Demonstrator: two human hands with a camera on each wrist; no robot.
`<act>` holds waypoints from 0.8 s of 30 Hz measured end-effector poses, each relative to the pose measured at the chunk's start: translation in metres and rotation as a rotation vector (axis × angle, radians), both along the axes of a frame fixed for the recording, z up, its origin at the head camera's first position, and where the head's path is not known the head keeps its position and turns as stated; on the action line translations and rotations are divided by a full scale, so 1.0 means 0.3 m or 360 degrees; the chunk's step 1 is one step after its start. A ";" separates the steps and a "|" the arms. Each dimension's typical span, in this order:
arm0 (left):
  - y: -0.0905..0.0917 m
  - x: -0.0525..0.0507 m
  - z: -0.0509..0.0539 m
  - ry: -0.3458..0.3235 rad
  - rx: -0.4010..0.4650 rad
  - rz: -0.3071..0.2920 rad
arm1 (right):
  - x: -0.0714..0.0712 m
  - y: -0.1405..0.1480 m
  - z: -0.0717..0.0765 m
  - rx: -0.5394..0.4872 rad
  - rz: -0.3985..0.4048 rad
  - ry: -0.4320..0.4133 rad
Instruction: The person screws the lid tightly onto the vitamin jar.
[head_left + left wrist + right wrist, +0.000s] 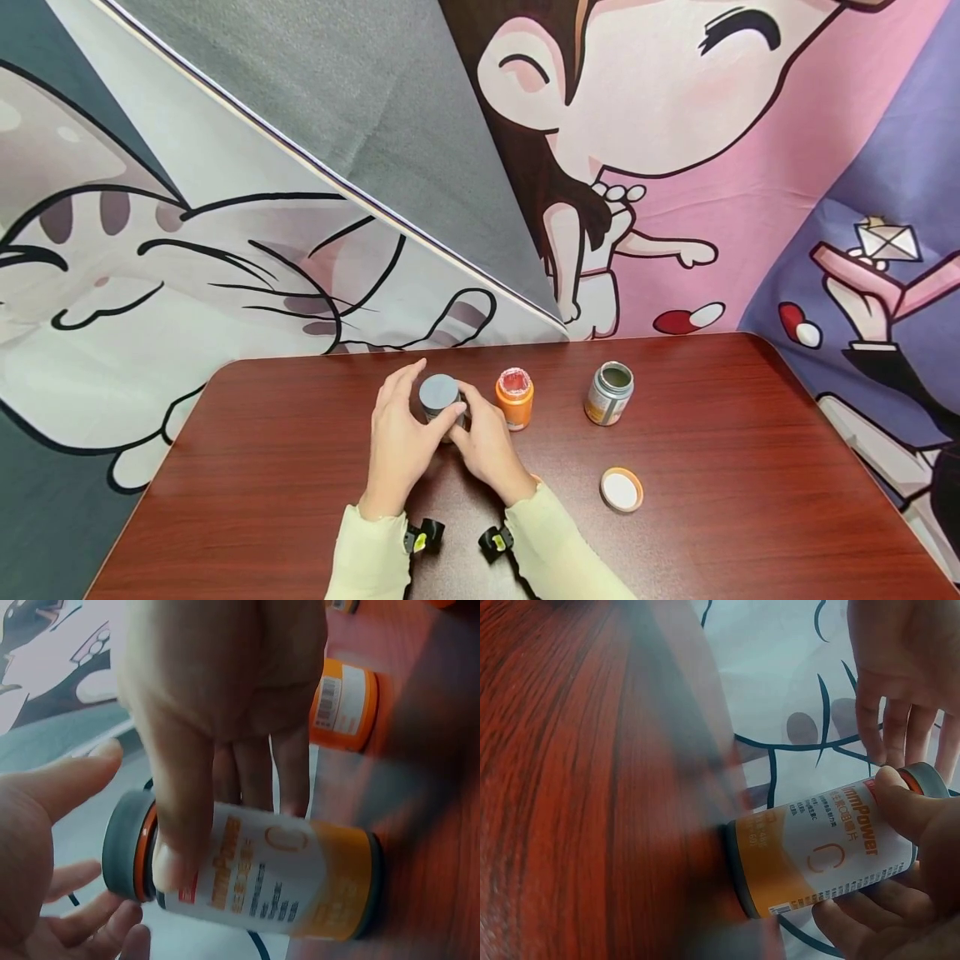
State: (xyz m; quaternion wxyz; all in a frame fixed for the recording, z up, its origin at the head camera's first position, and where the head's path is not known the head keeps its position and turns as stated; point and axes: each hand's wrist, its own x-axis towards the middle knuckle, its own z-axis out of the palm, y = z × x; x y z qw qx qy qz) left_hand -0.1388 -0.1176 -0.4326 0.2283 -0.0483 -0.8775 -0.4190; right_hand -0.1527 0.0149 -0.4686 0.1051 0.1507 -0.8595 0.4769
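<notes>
Red-brown bench (262,467) spreads before you; over it your left hand (396,437) fans loosely around the grey lid (439,390), your right hand (489,446) gripping the upright bottle (270,877) below. If that grip slackens, it could tip toward the open orange jar (515,410). Its label is white and orange.

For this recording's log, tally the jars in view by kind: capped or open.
Capped: 1 (grey-capped jar)
Open: 2 (orange jar, grey jar)
Total: 3 jars
</notes>
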 end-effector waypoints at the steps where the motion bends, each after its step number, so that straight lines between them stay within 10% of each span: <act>1: 0.005 0.000 -0.001 0.0017 0.0006 0.0024 | -0.001 0.000 -0.001 0.0005 -0.0002 0.0013; 10: 0.023 0.008 -0.003 -0.0015 0.0013 0.0121 | -0.004 -0.004 -0.001 0.0049 -0.0003 -0.0005; 24: -0.016 0.009 0.012 -0.0105 -0.0072 -0.0099 | 0.001 -0.001 0.008 0.0022 0.0010 -0.0093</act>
